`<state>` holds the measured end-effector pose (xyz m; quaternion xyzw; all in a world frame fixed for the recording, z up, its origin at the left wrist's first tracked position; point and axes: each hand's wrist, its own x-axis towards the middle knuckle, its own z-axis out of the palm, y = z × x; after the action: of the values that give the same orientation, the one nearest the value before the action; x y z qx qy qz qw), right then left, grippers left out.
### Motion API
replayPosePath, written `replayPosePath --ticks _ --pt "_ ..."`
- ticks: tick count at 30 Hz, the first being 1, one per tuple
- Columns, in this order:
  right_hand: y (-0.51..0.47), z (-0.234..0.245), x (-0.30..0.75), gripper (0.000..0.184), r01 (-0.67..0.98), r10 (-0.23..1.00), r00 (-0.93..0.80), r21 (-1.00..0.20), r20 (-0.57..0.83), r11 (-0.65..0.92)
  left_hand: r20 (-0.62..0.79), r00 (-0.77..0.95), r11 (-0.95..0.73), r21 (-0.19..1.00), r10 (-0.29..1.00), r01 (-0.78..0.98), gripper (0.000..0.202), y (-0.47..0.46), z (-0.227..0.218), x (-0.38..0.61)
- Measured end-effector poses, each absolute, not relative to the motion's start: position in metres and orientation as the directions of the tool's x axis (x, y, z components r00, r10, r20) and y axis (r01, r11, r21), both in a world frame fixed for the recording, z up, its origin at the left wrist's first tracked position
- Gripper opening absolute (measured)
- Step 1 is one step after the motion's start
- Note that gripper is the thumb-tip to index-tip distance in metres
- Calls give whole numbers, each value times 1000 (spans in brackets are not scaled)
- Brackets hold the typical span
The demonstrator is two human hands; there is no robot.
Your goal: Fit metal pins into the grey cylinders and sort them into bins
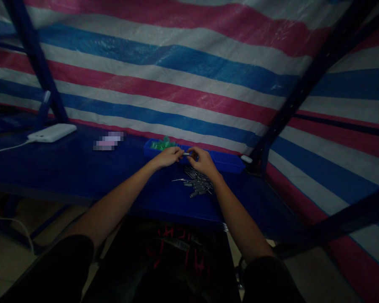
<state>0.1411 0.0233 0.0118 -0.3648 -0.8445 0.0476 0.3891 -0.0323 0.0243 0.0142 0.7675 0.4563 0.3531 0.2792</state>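
Note:
My left hand (169,157) and my right hand (202,160) meet over the blue tray, fingers closed in a pinch. Between their fingertips is a small, pale, metallic-looking piece (186,154), too small and dim to name. Both hands seem to grip it, one at each end. Below my right hand, a pile of thin metal pieces with grey handle-like ends (198,183) lies on the table, partly covered by the wrist. Just beyond my left hand, green translucent pieces (161,144) fill the left part of the long blue tray (229,162).
The blue table (66,168) runs along a striped plastic sheet (164,75). A white power bank-like box (53,133) with a cable lies at left, near a blurred pinkish item (108,141). A small white object (246,159) sits by the right dark blue frame post (290,97).

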Motion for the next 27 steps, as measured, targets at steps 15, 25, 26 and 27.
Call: replayPosePath --ticks 15,25,26,27 --pt "31 24 167 20 798 666 -2 -401 746 451 -248 657 -400 626 712 669 32 12 16 -68" --pt "29 11 145 20 730 733 -275 -361 622 580 -161 629 -513 444 760 734 11 9 6 -42" --pt "27 11 141 19 714 728 -314 -354 610 604 -143 619 -514 432 772 741 11 9 5 -41" --pt "24 11 138 19 699 722 -347 -348 599 624 -114 616 -519 431 780 738 11 10 4 -41"
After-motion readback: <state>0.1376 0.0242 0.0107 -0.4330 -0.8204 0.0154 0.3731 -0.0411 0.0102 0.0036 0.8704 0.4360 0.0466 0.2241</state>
